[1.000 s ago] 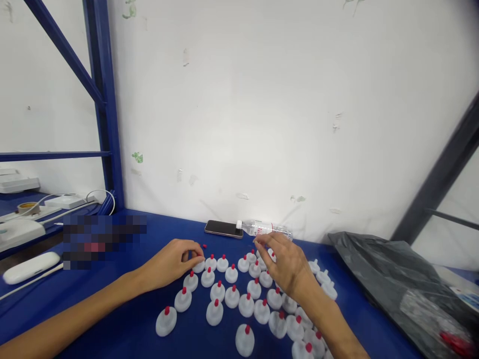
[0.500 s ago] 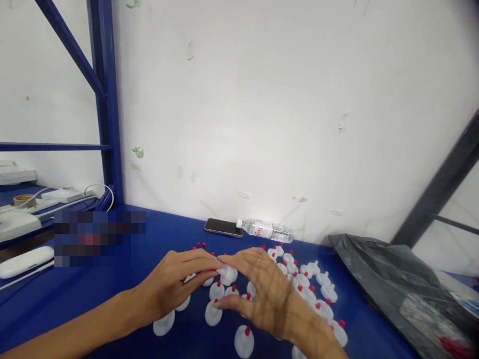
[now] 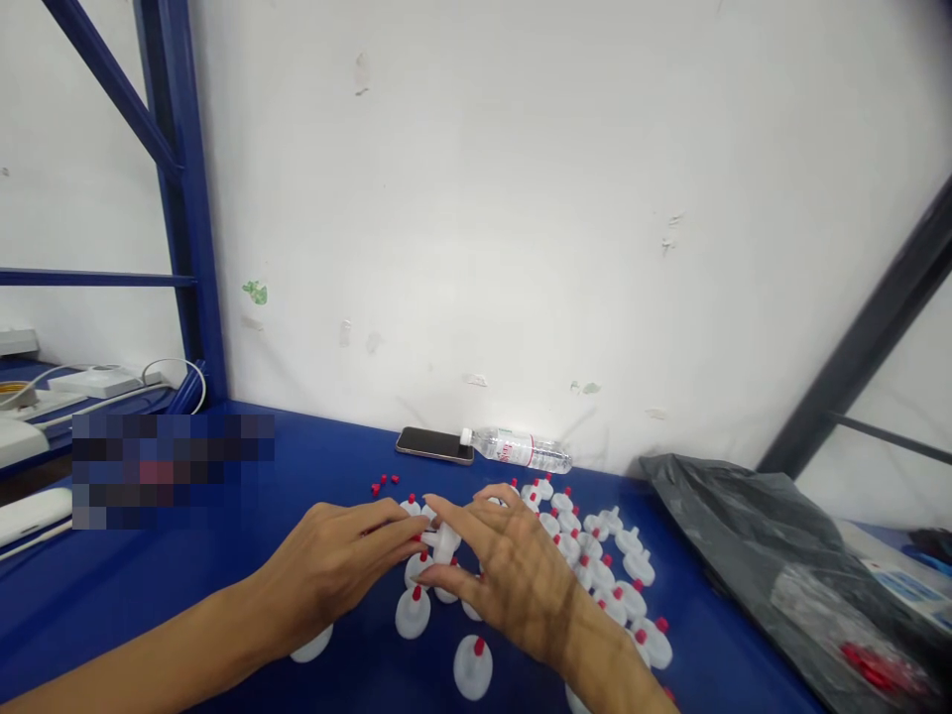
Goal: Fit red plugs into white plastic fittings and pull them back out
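Between my hands is a white round bottle (image 3: 446, 543), its narrow nozzle pointing left. My right hand (image 3: 513, 565) holds its body between thumb and fingers. My left hand (image 3: 346, 550) pinches a small red cap (image 3: 418, 537) at the nozzle's tip. Around and beneath my hands, several white bottles with red caps (image 3: 473, 667) rest on the blue table (image 3: 297, 466). A few bottles at the right (image 3: 629, 540) have bare white nozzles. Some loose red caps (image 3: 376, 489) lie beyond my left hand.
A black phone (image 3: 434, 444) and a clear water bottle (image 3: 525, 449) lie by the wall. Dark plastic bags (image 3: 744, 526) cover the right side. White devices (image 3: 37, 516) and cables are at the left, near a blue metal frame (image 3: 189, 198).
The held bottle has turned so its nozzle shows pointing left, with my left fingers at its tip. My right thumb has closed in toward it. The whole view has shifted slightly.
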The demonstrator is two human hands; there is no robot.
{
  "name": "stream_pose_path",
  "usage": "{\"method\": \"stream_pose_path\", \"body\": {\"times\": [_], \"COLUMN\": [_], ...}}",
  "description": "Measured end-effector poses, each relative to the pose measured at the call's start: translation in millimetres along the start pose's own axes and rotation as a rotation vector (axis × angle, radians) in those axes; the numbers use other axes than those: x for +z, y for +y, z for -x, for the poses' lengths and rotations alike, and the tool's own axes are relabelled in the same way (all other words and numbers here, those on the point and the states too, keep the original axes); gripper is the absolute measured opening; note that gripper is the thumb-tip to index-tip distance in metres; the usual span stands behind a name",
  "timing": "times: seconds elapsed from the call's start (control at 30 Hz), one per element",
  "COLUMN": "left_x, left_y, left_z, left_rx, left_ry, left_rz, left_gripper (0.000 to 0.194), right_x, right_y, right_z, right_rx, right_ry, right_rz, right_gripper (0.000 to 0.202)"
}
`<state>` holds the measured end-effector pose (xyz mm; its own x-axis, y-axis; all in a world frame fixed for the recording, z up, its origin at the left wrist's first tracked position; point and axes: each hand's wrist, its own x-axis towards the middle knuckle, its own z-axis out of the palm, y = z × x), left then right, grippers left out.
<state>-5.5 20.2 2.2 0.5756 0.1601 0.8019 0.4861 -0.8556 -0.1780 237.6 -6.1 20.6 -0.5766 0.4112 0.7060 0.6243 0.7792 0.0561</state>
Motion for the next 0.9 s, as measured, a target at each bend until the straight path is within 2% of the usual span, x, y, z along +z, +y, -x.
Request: {"method": "stream_pose_path", "body": {"times": [0.1, 0.27, 0.4, 0.57, 0.7, 0.8, 0.9], "left_x": [-3.3, -4.7, -4.1, -7.9, -8.0, -6.6, -7.0], "left_y": [2, 5, 6, 9, 11, 12, 14], "left_z": [-4, -2, 4, 2, -3, -7, -11], "left_rx": [-0.002, -0.079, -0.157, -0.264, -0.379, -0.457, -0.571], "left_ry": [-0.061, -0.189, -0.257, -0.284, -0.239, -0.239, -0.295], "left_rz": [0.012, -0.004, 0.06, 0.234, 0.451, 0.549, 0.629], "left_gripper": [0.022, 0.026, 0.023, 0.024, 0.032, 0.036, 0.042], "right_x": [0, 3, 6, 0, -8, -10, -9], "right_y": [0, 1, 0, -4, -8, -10, -12], "right_z": [0, 3, 5, -1, -8, -13, -15], "right_rx": [0.01, -0.023, -0.009, -0.021, -0.049, -0.08, -0.11], "right_ry": [-0.012, -0.023, -0.056, -0.116, -0.143, -0.129, -0.092], "right_rz": [0.017, 0.009, 0.006, 0.045, 0.128, 0.168, 0.184], "right_gripper": [0.062, 0.051, 0.055, 0.049, 0.048, 0.047, 0.044]}}
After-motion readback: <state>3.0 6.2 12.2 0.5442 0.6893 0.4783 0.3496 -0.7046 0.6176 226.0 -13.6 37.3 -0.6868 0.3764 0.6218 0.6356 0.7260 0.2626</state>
